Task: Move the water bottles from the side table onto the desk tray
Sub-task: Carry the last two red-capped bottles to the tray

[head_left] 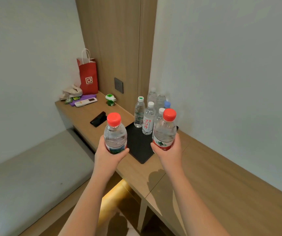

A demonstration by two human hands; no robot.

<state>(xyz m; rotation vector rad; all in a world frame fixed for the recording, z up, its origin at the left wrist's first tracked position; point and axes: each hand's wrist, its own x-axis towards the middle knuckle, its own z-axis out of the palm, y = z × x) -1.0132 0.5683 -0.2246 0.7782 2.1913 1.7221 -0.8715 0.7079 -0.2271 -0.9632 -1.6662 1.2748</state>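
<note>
While both arms reach up from the bottom of the frame, each hand is wrapped around the lower body of a clear, red-capped water bottle held upright in the air above the wooden counter (213,167). The left hand (108,154) is closed on the left bottle (115,133), fingers curled under its blue-and-green label; this bottle hangs just left of the black tray (137,145) in the picture. The right hand (168,150) is closed on the right bottle (165,132), which shows a red label with a green mark and stands in front of the tray's right part.

At frame centre, the tray lies flat on the counter in the corner by the wall. On its far end stand several more bottles close together: a green-capped bottle (139,113), a white-capped bottle with red characters (148,120), another white-capped one partly hidden behind the right bottle, a blue-capped bottle (167,105), and two clear bottles (156,97) at the back whose caps are hard to make out.

Further left on the counter lie a black phone (98,119), a small green-and-white device (110,99), a white remote (85,102) on something purple, a crumpled cloth (71,93) and a red paper bag (88,76) standing against the wall. A grey cushioned bench (34,176) fills the lower left.
</note>
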